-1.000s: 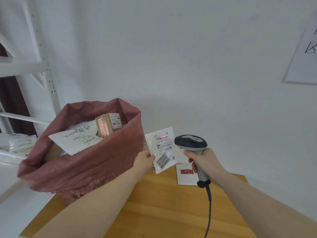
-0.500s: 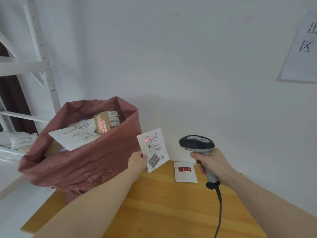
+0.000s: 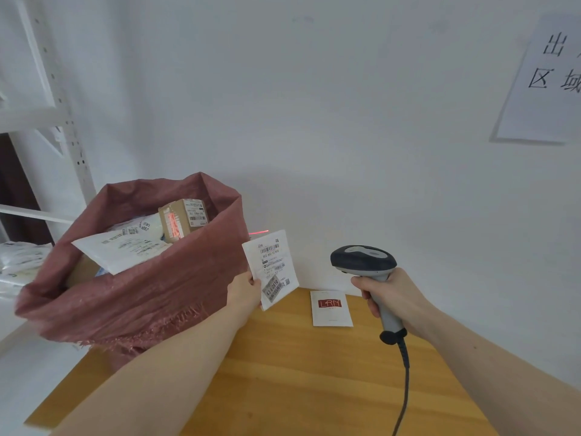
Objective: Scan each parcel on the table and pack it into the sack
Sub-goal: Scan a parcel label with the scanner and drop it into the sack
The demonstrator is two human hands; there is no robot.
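Both hands are occupied and held apart above the far end of the wooden table. The left hand pinches a flat white parcel by its lower left corner, holding it upright with the printed label facing the camera and its long axis running roughly up and down, tilted a little. The right hand is wrapped round the grip of a grey barcode scanner, whose cable trails down toward the near edge of the table. A red scan line falls just above the parcel's top left corner, not across its barcode.

What matters for the coming move is that the held parcel sits just beside the right wall of the reddish woven sack, whose open mouth lies up and to the left of the left hand. That hand is plainly the nearer one, so the drop would likely be a short lift up and leftward over the rim. The sack already holds a cardboard box and a white mailer. One more parcel, a small white packet with a red logo, lies flat on the table between the two hands, seemingly next in line for scanning
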